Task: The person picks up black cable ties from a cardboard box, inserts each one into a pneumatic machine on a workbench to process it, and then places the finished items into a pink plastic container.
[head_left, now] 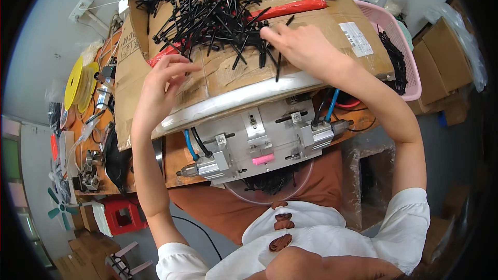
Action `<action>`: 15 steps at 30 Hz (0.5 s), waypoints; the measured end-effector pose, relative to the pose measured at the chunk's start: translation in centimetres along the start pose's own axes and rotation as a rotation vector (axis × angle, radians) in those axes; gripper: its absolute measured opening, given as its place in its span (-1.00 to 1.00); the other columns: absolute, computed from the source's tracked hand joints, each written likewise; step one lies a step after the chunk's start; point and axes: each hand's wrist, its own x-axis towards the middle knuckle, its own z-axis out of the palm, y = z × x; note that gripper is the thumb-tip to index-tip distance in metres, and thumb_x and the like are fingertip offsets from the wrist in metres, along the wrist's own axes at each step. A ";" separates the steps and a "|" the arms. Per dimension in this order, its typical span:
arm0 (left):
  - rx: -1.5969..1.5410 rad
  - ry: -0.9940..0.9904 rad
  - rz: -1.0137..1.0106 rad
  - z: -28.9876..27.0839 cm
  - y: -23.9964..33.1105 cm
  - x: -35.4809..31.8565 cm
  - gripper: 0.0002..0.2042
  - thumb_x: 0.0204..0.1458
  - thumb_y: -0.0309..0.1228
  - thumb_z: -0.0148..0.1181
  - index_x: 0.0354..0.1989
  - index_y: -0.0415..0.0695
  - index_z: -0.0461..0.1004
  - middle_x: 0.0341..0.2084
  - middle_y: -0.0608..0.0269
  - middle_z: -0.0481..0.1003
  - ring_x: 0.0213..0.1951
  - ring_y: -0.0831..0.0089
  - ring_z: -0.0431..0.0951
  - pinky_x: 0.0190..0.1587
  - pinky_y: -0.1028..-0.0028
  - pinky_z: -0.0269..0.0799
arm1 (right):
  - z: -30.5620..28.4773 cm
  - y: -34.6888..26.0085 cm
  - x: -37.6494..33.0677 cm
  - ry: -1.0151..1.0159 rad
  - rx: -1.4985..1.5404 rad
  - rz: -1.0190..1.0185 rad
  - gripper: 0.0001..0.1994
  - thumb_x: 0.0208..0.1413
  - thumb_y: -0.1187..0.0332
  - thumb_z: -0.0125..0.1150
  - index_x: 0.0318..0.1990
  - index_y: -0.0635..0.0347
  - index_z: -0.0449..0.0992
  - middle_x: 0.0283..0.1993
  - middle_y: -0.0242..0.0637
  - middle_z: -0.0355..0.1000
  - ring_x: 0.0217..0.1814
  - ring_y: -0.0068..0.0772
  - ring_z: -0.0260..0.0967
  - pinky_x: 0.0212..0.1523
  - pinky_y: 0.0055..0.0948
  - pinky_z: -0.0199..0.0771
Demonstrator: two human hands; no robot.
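Observation:
A large loose pile of thin black rods (207,15), several with small knobbed ends, lies on an opened cardboard box (218,72). My right hand (301,49) is at the pile's right edge, its thumb and fingers pinched together. A black rod (279,67) shows below those fingers and seems held in them; the grip itself is partly hidden. To the left, my left hand (168,75) hovers by the pile's near edge, fingers curved and apart, with nothing seen in it. Beneath the box's near edge sits a metal fixture (259,145) with two cylinders and a pink piece (263,159).
A clear bowl (249,192) with black pieces sits below the fixture, over my lap. At right stands a pink basket (412,72) with black rods. Yellow spools (78,83) and tools crowd the wooden bench (176,168) at left. A red stool (124,215) stands below.

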 end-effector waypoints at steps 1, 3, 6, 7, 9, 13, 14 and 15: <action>-0.001 0.002 -0.006 -0.1 0.2 -0.1 -0.70 -0.01 -0.74 0.02 -0.16 -0.11 0.53 -0.16 0.18 0.40 -0.19 0.34 0.45 -0.17 0.47 0.41 | -0.2 -0.7 0.4 0.023 0.026 -0.086 -0.69 0.06 0.50 -0.05 -0.01 0.11 0.22 -0.42 -0.10 0.38 -0.45 -0.01 0.42 -0.45 -0.15 0.44; 0.024 0.077 -0.124 0.2 0.7 0.2 -0.72 -0.01 -0.73 0.03 -0.18 -0.14 0.51 -0.20 0.20 0.40 -0.23 0.36 0.43 -0.19 0.47 0.42 | -0.9 -0.9 0.7 -0.082 0.030 -0.057 -0.73 0.08 0.50 -0.07 -0.03 0.13 0.24 -0.35 -0.11 0.42 -0.38 0.00 0.45 -0.39 -0.17 0.45; 0.013 0.113 -0.026 1.6 1.4 2.3 -0.72 0.00 -0.73 0.02 -0.15 -0.15 0.49 -0.17 0.22 0.39 -0.16 0.34 0.44 -0.15 0.45 0.37 | -1.4 0.1 0.7 0.085 0.380 0.014 -0.76 0.13 0.45 -0.06 -0.03 0.17 0.22 -0.32 0.04 0.44 -0.25 0.10 0.43 -0.29 -0.12 0.39; 0.006 0.115 -0.027 2.2 1.3 3.3 -0.72 0.00 -0.73 0.02 -0.15 -0.15 0.49 -0.17 0.22 0.39 -0.16 0.34 0.44 -0.15 0.45 0.37 | -1.7 0.4 0.6 0.079 0.376 0.013 -0.76 0.13 0.45 -0.06 -0.03 0.17 0.22 -0.32 0.04 0.44 -0.25 0.10 0.43 -0.29 -0.12 0.39; 0.317 0.288 0.313 3.4 0.5 5.6 -0.70 -0.03 -0.72 0.05 -0.12 -0.15 0.45 -0.23 0.19 0.42 -0.19 0.17 0.46 -0.16 0.34 0.38 | -2.2 1.5 0.5 0.213 0.346 0.073 -0.66 0.06 0.58 0.04 0.02 0.14 0.28 -0.26 -0.10 0.48 -0.29 -0.03 0.45 -0.27 -0.27 0.47; 0.349 0.024 0.222 3.6 0.7 5.0 -0.70 -0.12 -0.71 0.08 -0.17 -0.16 0.44 -0.31 0.12 0.44 -0.18 0.11 0.44 -0.10 0.27 0.40 | -2.9 2.7 -2.4 0.257 0.432 0.134 -0.83 0.15 0.57 0.01 -0.13 0.22 0.43 -0.23 -0.19 0.44 -0.33 -0.12 0.43 -0.33 -0.35 0.44; 0.336 0.039 0.215 3.8 0.9 4.3 -0.67 -0.14 -0.71 0.08 -0.16 -0.14 0.45 -0.35 0.14 0.44 -0.18 0.12 0.44 -0.12 0.27 0.39 | -2.9 3.1 -3.2 0.256 0.431 0.141 -0.83 0.15 0.57 0.01 -0.13 0.22 0.43 -0.23 -0.19 0.44 -0.33 -0.12 0.43 -0.33 -0.35 0.44; 0.336 0.035 0.216 3.9 1.0 3.6 -0.67 -0.14 -0.71 0.08 -0.16 -0.14 0.45 -0.35 0.14 0.44 -0.18 0.12 0.44 -0.12 0.27 0.39 | -2.9 3.5 -3.8 0.235 0.461 0.115 -0.84 0.12 0.58 0.03 -0.15 0.24 0.45 -0.23 -0.19 0.44 -0.32 -0.13 0.43 -0.32 -0.36 0.45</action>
